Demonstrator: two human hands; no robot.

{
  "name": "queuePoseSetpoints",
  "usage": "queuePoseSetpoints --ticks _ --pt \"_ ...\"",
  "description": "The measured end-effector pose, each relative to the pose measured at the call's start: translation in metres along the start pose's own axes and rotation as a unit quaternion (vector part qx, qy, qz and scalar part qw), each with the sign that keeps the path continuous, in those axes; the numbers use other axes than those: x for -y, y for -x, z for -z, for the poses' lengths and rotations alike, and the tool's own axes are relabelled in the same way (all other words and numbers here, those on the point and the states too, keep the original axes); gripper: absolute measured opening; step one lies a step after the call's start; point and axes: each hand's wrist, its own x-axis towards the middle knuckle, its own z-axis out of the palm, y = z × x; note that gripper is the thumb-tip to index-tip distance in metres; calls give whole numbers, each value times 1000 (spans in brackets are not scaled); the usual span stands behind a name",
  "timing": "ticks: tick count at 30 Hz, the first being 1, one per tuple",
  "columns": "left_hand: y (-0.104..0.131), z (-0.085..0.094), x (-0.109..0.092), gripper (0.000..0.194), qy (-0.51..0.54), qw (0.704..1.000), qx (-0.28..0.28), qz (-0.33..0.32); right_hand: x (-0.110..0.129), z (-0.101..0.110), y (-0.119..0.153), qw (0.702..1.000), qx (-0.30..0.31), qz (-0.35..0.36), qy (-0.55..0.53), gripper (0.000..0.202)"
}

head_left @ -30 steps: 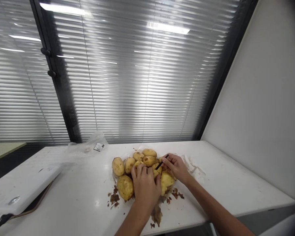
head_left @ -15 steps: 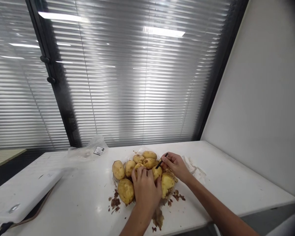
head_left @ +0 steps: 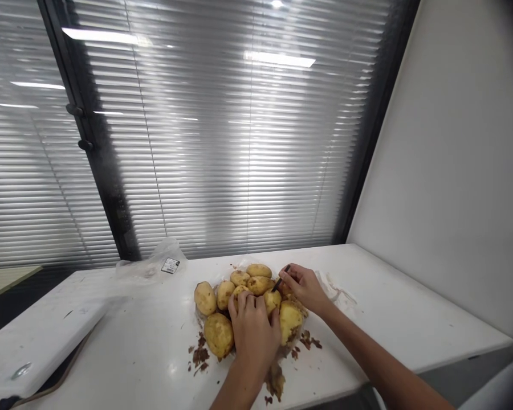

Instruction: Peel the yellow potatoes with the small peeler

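My left hand (head_left: 255, 327) is closed over a yellow potato (head_left: 272, 299) at the front of a pile, its thumb on the near side. My right hand (head_left: 304, 286) pinches a thin black stick-like tool (head_left: 281, 278), whose lower tip touches that potato's top; its exact kind is too small to tell. Below, a partly peeled potato (head_left: 290, 320) shows bare yellow flesh. A large potato (head_left: 219, 335) lies left of my left hand, and another potato (head_left: 205, 298) sits behind it. Several more are heaped at the back, with clear plastic beneath.
Brown peel scraps (head_left: 200, 352) are scattered around the pile on the white table (head_left: 154, 336). A clear plastic bag (head_left: 151, 263) with a label lies at the back left. Crumpled white plastic (head_left: 336, 290) is behind my right arm. A white flat case (head_left: 55, 347) stands at the left.
The view has shifted slightly. Both hands stay almost where they were, with the tool still against the potato.
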Motion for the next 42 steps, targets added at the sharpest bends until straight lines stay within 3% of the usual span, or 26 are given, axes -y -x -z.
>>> queuePoseSetpoints --ticks 15,20,34,39,42 --pt "-1 0 0 18 -5 1000 -10 -9 -3 1 2 1000 10 -8 -26 34" --pt "-1 0 1 19 -4 1000 -6 -7 -6 7 0 999 -21 -11 -33 37" --pt "-1 0 0 22 -2 1000 -3 -4 -6 5 6 998 20 -15 -62 38" --pt "-1 0 0 22 -3 1000 -5 -8 -8 3 11 998 -14 -8 -64 37" --pt "-1 0 -1 22 -2 1000 -8 -7 -8 3 12 997 0 -15 -71 38"
